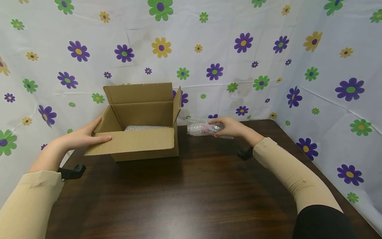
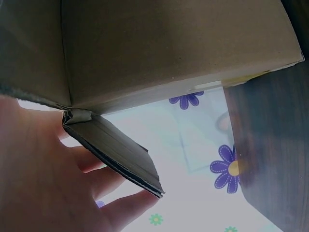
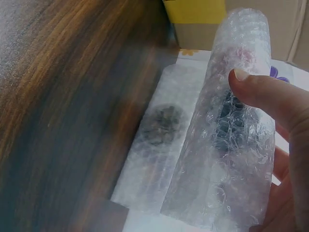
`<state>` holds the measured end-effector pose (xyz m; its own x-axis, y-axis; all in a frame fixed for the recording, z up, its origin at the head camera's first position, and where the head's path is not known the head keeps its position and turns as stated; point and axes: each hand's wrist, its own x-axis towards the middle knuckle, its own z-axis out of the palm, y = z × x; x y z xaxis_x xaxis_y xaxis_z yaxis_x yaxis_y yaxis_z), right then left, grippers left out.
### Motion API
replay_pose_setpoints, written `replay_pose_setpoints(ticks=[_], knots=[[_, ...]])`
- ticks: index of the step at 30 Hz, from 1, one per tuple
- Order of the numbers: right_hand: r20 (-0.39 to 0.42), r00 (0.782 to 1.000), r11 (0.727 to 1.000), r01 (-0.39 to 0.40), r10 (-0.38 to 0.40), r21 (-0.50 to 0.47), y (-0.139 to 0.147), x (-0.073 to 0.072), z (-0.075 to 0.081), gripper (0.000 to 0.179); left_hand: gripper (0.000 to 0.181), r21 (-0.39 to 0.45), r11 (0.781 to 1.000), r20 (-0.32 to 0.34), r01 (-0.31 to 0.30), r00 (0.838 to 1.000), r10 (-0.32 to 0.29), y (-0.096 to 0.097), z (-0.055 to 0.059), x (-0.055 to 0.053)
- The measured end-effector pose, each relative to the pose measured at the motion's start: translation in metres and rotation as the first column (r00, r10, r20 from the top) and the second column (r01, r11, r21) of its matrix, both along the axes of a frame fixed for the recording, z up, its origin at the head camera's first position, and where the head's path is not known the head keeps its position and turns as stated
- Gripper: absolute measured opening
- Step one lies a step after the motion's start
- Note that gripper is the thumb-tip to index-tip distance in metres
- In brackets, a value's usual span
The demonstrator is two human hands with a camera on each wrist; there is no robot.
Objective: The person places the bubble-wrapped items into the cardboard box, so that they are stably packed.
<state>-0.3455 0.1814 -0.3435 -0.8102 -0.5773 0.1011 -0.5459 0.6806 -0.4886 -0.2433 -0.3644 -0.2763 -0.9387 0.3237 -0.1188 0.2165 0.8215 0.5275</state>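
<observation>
An open cardboard box [image 1: 146, 154] stands on the table with its flaps spread. At its left front corner my left hand [image 1: 85, 134] holds the flaps, thumb on top of the front flap [image 1: 140, 141] and fingers behind the side flap [image 2: 118, 150]. To the right of the box, my right hand [image 1: 228, 127] grips a bundle in bubble wrap [image 3: 227, 145]. Something dark and a pinkish patch show through the wrap, their kind blurred by the plastic. Beside it lies a second bubble-wrapped piece [image 3: 159, 140] with a dark round patch inside.
Inside the box lies some bubble wrap [image 1: 146, 127], mostly hidden by the front flap. The dark wooden table [image 1: 191, 192] reaches back to a flower-patterned cloth [image 1: 191, 43], which hangs behind and along the right side. Yellow tape [image 3: 195, 11] runs on the box's outside.
</observation>
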Motion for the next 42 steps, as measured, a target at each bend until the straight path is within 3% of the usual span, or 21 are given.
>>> replay_pose_setpoints(ticks=[15, 28, 34, 42], knots=[[-0.008, 0.999, 0.999, -0.04, 0.04, 0.012, 0.005, 0.009, 0.035, 0.055, 0.102, 0.019, 1.0, -0.019, 0.008, 1.0, -0.008, 0.002, 0.001, 0.003], [-0.04, 0.999, 1.0, -0.021, 0.022, 0.01, 0.011, 0.005, 0.082, 0.057, 0.101, 0.022, 1.0, -0.011, 0.006, 1.0, -0.006, 0.002, 0.002, 0.003], [-0.06, 0.998, 1.0, 0.021, -0.021, -0.006, 0.014, 0.006, 0.111, 0.058, 0.101, 0.028, 1.0, -0.008, 0.008, 1.0, -0.008, 0.003, 0.002, 0.003], [-0.068, 0.997, 0.998, 0.048, -0.046, 0.032, 0.013, 0.004, 0.144, 0.059, 0.101, 0.033, 0.999, -0.014, 0.017, 1.0, -0.017, 0.003, 0.003, 0.004]])
